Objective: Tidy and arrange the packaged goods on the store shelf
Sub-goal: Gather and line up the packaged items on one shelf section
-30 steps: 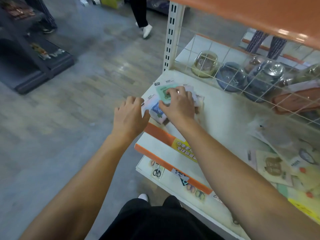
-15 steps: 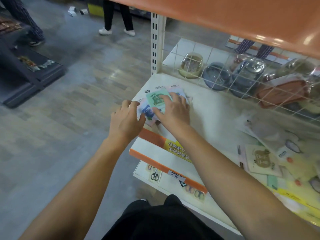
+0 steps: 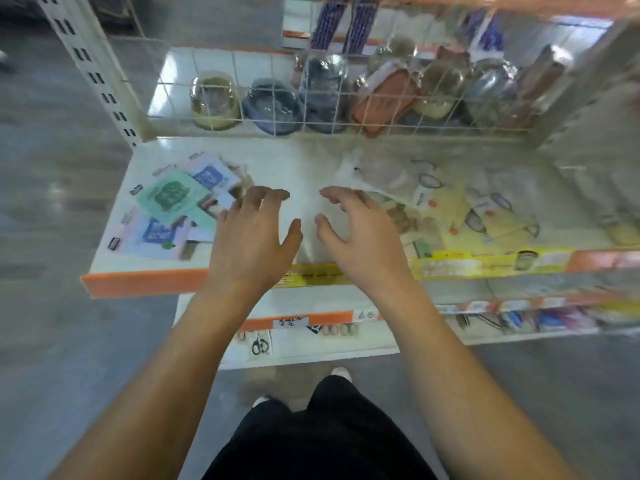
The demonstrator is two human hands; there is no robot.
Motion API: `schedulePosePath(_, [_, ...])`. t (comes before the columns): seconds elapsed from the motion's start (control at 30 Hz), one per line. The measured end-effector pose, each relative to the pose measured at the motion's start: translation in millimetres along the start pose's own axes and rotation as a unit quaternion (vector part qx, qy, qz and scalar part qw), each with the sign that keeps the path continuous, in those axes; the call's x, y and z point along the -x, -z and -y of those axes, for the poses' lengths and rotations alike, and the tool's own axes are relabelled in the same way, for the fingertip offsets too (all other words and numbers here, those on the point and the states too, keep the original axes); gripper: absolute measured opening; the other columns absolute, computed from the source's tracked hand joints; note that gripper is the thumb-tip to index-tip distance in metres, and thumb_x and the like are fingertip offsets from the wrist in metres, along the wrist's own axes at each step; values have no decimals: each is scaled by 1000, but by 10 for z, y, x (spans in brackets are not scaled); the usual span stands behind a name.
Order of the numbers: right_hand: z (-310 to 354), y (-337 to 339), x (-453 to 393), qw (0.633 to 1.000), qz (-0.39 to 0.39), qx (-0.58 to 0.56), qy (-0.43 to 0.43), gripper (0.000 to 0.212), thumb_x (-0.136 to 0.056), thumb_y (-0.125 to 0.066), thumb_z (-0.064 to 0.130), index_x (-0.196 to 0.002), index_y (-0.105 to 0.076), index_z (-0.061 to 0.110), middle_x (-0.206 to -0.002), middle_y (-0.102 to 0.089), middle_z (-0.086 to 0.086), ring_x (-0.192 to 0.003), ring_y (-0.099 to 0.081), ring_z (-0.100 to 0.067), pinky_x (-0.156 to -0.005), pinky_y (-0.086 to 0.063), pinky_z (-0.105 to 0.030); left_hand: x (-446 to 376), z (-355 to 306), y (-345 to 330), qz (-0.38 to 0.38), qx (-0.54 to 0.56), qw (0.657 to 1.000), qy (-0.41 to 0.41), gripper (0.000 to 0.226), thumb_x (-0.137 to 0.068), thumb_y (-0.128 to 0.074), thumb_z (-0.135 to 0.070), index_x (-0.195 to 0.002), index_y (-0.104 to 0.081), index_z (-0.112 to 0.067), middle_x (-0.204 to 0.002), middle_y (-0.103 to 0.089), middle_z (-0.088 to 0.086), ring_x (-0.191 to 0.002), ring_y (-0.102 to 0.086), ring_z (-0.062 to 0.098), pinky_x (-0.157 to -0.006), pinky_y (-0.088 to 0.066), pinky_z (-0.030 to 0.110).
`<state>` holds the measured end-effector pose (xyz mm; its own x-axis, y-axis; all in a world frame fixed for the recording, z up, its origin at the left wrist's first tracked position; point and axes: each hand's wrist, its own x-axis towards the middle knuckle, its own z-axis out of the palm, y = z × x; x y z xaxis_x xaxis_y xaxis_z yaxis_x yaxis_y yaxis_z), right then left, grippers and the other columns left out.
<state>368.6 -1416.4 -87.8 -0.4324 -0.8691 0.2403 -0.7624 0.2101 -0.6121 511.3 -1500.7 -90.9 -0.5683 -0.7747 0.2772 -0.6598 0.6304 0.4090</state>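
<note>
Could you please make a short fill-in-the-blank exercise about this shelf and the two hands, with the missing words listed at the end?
1. The left hand and the right hand both hold ____.
2. The green packet lies on the ____ end of the shelf.
3. The bowls and jars stand behind a wire ____.
4. The front edge of the shelf under the green packet is coloured ____.

Missing words: nothing; left; grid; orange
</note>
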Motion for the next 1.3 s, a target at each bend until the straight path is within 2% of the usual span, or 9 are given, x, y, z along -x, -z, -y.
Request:
schedulePosePath(0.13, [-384,330,348,997,-59,21,-54,35,-91,-60,31,-124,-60,22,-118,-62,4,-107,-56,-17,-84,-48,-38,-6,-449,-226,36,25,997,-59,43,-90,-54,-36,-128,-52,-16,-128,-53,7,-108,-56,33,-84,-48,46])
schedulePosePath(0.33, [-816,769,603,990,-98,29,-99,35,-92,-59,33,-126,-59,25,-120,-61,6,-115,-55,-16,-87,-50,-38,-85,-1108,-493,71,30,991,-112,42,-89,-53,-37,-127,-52,-19,-128,-51,5,-110,-53,32,-86,-43,43])
schedulePosePath(0.5, [-1187,1110,698,988,-116,21,-102,34,-91,-60,33,-123,-60,24,-116,-62,2,-110,-56,-20,-86,-49,-38,-162,-1613,-697,70,20,990,-118,40,-89,-54,-37,-126,-52,-20,-126,-52,5,-112,-52,32,-87,-43,44])
schedulePosePath(0.63, [-1549,1363,666,991,-91,35,-88,43,-88,-55,43,-126,-58,22,-120,-60,-1,-116,-54,-25,-91,-49,-41,-214,-1978,-886,68,22,993,-91,41,-89,-55,-35,-127,-53,-21,-124,-54,6,-110,-54,33,-87,-44,46])
schedulePosePath(0.73, [-1805,1472,553,995,-62,53,-51,49,-85,-52,51,-124,-59,22,-115,-61,0,-108,-56,-25,-89,-48,-43,-243,-2161,-991,59,7,996,-60,39,-89,-55,-33,-126,-54,-19,-126,-53,9,-109,-54,36,-88,-43,46])
schedulePosePath(0.8, [-1917,1521,470,998,-44,46,-26,49,-85,-53,51,-123,-60,21,-115,-60,-1,-105,-56,-25,-87,-49,-44,-261,-2223,-1030,48,-2,998,-35,38,-90,-55,-33,-125,-54,-19,-126,-53,9,-108,-54,37,-87,-43,46])
schedulePosePath(0.9, [-1976,1567,333,999,5,36,-2,47,-86,-58,48,-126,-58,22,-122,-56,-2,-108,-57,-26,-90,-49,-44,-277,-2230,-1054,48,-19,999,6,42,-90,-55,-36,-128,-52,-19,-128,-51,10,-111,-53,38,-89,-43,47])
schedulePosePath(1.03, [-1920,1506,117,998,25,53,34,44,-86,-62,46,-125,-60,25,-127,-57,-3,-115,-53,-29,-94,-46,-45,-230,-2116,-1012,44,-40,997,45,43,-89,-56,-34,-127,-53,-16,-127,-52,12,-110,-53,40,-89,-44,48])
schedulePosePath(1.3, [-1746,1222,-318,992,75,89,51,49,-89,-62,44,-134,-53,26,-135,-49,-2,-125,-45,-28,-98,-41,-39,-388,-1639,-945,52,-51,995,73,47,-90,-54,-39,-131,-50,-15,-130,-51,13,-112,-52,39,-91,-44,49])
